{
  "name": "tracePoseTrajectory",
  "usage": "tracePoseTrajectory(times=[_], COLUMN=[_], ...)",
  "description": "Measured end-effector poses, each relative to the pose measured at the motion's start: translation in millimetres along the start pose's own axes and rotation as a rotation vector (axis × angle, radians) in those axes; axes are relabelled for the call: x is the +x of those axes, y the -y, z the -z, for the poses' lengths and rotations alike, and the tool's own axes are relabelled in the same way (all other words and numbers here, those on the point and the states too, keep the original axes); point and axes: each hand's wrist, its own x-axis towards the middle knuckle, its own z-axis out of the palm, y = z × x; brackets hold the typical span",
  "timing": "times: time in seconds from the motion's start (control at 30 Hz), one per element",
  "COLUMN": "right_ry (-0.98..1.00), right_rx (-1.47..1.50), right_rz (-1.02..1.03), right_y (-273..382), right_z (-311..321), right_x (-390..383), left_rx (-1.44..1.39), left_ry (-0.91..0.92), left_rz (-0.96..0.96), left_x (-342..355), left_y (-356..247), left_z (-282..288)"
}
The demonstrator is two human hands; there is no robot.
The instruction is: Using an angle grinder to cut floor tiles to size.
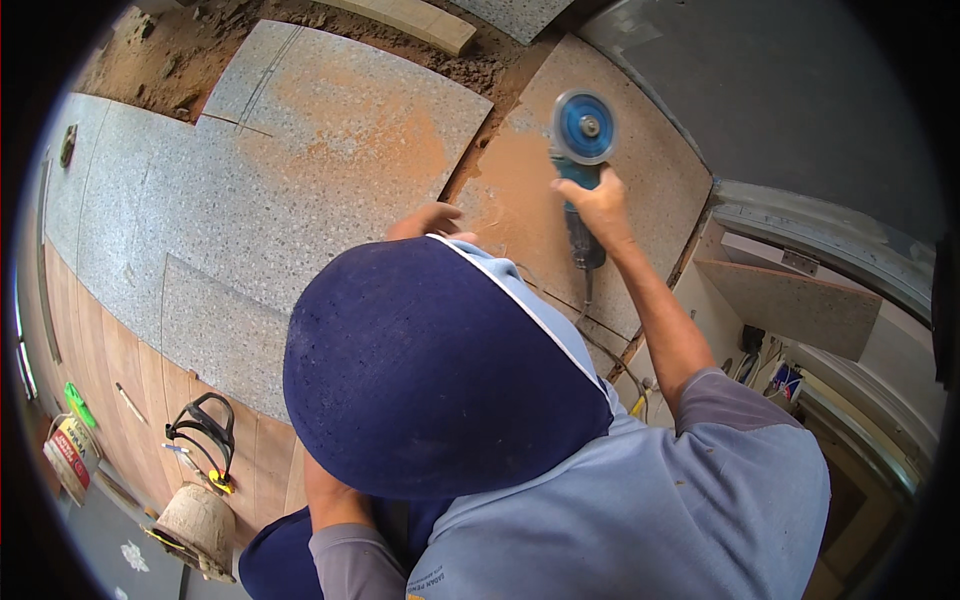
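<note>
My right hand (600, 205) grips the body of an angle grinder (582, 235). Its blue cutting disc (585, 125) faces upward above a grey speckled floor slab (640, 180) dusted with orange-brown powder. From the grinder's rear end, a cord (588, 290) trails down toward my right arm. My left hand (432, 222) is over the slabs, close to the gap between two of them. Its fingers are blurred by motion, and a dark blue cap (440, 370) in the middle of the view hides part of it and the forearm.
A wider speckled slab (330, 130) lies to the left, beside bare soil (150, 60). On wood-look flooring (110, 350) are a black-framed visor (205, 430), a dirty pail (195, 525) and a labelled tub (72, 455). An open cabinet (790, 300) with cables is at the right.
</note>
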Motion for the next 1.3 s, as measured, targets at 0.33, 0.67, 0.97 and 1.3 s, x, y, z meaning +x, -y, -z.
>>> tracePoseTrajectory(times=[0.33, 0.67, 0.97, 1.3], right_ry=[-0.073, -0.076, -0.081, -0.080], right_rx=[-0.110, -0.132, -0.112, -0.065], right_rz=[-0.071, -0.045, -0.048, -0.040], right_y=[-64.1, -71.0, -72.2, -79.1], right_z=[32.6, 28.2, 29.7, 28.2], right_x=[16.5, 15.8, 16.0, 17.4], left_rx=[-0.054, -0.098, -0.069, -0.157], left_ry=[-0.323, -0.394, -0.426, -0.414], left_rz=[0.008, -0.058, -0.078, -0.089], left_x=[-16.6, -18.5, -16.1, -13.2], left_y=[-18.6, -14.4, -14.4, -8.7], left_z=[92.3, 115.5, 124.3, 136.0])
